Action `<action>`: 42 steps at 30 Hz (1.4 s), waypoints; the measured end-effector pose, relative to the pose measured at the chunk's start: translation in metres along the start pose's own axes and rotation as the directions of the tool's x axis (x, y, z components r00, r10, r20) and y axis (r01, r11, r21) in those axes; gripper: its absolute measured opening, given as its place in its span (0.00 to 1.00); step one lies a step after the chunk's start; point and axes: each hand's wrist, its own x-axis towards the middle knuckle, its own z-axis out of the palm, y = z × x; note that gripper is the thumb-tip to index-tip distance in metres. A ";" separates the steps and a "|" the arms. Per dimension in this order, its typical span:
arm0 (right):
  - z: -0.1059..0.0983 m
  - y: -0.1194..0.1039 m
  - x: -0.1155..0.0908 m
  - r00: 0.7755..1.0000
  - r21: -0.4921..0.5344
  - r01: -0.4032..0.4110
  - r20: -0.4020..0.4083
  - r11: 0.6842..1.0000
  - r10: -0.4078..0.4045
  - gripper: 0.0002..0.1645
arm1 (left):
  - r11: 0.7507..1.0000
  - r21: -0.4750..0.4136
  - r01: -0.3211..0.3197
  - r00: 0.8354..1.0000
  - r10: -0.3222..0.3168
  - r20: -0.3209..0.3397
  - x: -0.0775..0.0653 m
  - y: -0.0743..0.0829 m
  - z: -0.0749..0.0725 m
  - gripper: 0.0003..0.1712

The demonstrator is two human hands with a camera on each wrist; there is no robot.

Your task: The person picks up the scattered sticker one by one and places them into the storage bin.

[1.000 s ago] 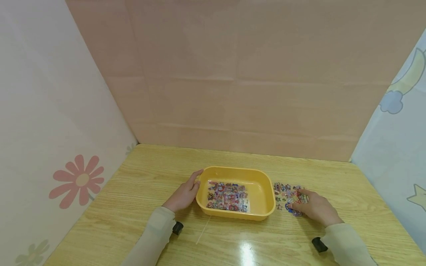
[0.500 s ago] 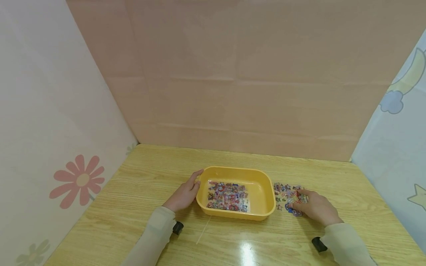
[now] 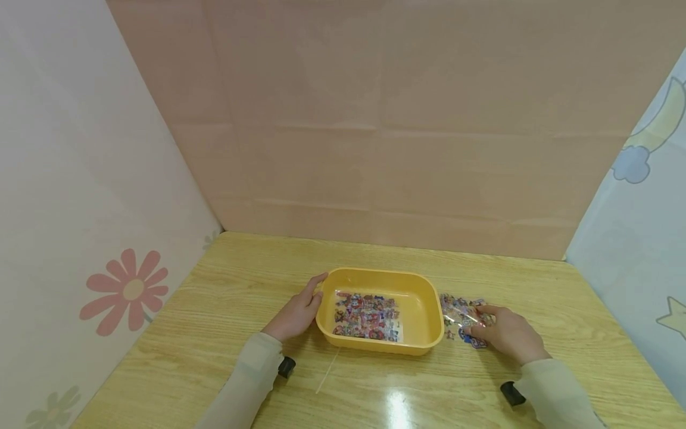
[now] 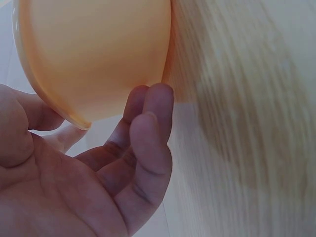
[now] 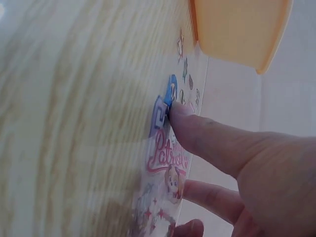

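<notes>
A yellow plastic basin (image 3: 418, 316) stands on the table in the head view, with a clear sticker sheet (image 3: 367, 319) of small colourful cartoon figures lying inside. My left hand (image 3: 295, 313) holds the basin's left end; in the left wrist view the thumb is at its rim and the curled fingers are by the outer wall. Right of the basin is another clear sticker sheet (image 3: 455, 313). My right hand (image 3: 511, 335) pinches this sheet's right side between thumb and fingers. Pink lettering and a cartoon figure show on it in the right wrist view. The hand hides part of the sheet.
The wood-grain table (image 3: 257, 262) runs back to a brown paper-like backdrop (image 3: 375, 149). Patterned white panels border the left and right sides. A thin pale strip (image 3: 327, 370) lies in front of the basin.
The right-hand sheet now catches a bright glare and appears slightly bent or raised. My right hand has barely shifted. The left hand and basin stay still.
</notes>
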 end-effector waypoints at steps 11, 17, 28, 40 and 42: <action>0.001 0.000 -0.001 0.999 -0.009 0.014 -0.032 1.000 -0.014 0.52 | 1.000 -0.008 0.003 1.000 -0.003 -0.001 0.000 0.000 0.000 0.27; 0.003 -0.001 -0.002 0.999 -0.019 0.013 -0.046 1.000 -0.014 0.50 | 1.000 0.000 0.001 1.000 -0.001 -0.010 -0.001 0.000 0.000 0.27; 0.000 -0.002 -0.003 0.999 0.001 -0.008 -0.037 1.000 0.008 0.47 | 1.000 -0.004 0.002 1.000 -0.002 0.000 -0.001 -0.001 0.001 0.27; 0.000 -0.004 -0.004 0.999 0.028 -0.013 -0.048 1.000 0.014 0.42 | 1.000 -0.019 -0.005 1.000 0.005 0.001 -0.001 0.002 -0.001 0.27; 0.000 -0.004 -0.004 0.998 0.033 -0.010 -0.057 0.999 0.012 0.42 | 1.000 -0.019 -0.005 1.000 0.005 0.005 -0.001 0.001 -0.001 0.27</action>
